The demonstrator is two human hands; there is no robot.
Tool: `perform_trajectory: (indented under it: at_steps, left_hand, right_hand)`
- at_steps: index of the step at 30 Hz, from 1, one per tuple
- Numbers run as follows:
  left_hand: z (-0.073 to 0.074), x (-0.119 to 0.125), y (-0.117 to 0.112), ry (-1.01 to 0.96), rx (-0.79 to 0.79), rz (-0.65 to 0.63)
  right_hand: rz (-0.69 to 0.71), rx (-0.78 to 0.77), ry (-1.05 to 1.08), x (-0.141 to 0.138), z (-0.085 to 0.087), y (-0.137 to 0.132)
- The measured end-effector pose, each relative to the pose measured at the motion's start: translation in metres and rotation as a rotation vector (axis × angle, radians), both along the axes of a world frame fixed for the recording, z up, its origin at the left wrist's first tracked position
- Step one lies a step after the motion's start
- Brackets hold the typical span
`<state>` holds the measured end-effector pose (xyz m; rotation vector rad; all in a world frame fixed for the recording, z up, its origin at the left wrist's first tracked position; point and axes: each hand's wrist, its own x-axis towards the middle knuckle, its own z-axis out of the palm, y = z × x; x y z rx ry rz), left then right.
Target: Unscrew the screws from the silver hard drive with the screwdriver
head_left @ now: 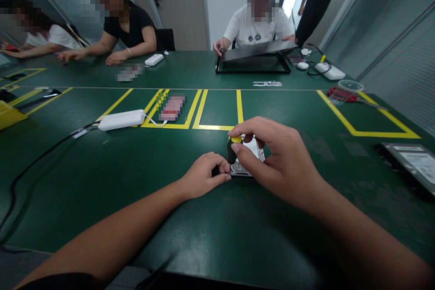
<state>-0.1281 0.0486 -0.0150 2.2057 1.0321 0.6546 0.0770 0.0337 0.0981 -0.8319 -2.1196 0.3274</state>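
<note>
Right hand (pixel 282 163) is closed around a short black-handled screwdriver with a yellow cap (pixel 233 147), thumb and fingertips pinching it near the top and holding it upright. Its tip meets the near left corner of a small silver hard drive (pixel 253 150). The hard drive lies flat on the dark green worktop (pixel 136 190), midway between the left and right edges and just on the near side of a yellow tape outline (pixel 217 127). Left hand (pixel 204 176) is loosely clenched, its fingertips touching the hard drive's left edge.

As a judgement, the screwdriver could slip off its seat and skate across the casing if it tilts. The hard drive could also twist on the smooth worktop, since only fingertips brace it.

Much is hidden. The right hand covers most of the hard drive, and the screwdriver's tip and whatever it sits in cannot be seen. Whether the left hand pinches something dark or only presses is unclear.

A white oblong power adapter (pixel 121 119) lies toward the left edge, and a second flat grey drive (pixel 411 163) is cut off at the right edge. Other people sit along the far edge.
</note>
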Motion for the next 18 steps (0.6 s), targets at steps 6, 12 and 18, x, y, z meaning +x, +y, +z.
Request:
perform_trajectory:
  at_steps: [6, 12, 18]
  left_hand:
    - [-0.0028, -0.0002, -0.0008, 0.022, -0.006, 0.02]
    - [-0.0018, 0.0001, -0.0014, 0.0, -0.043, 0.007]
    - [0.001, 0.0002, -0.0014, -0.02, -0.043, -0.003]
  right_hand:
    - [0.049, -0.008, -0.032, 0.0011, 0.0005, 0.0019]
    - [-0.019, -0.016, -0.029, 0.0001, -0.0034, 0.0023]
    - [-0.066, -0.008, -0.028, 0.0005, -0.0028, 0.003]
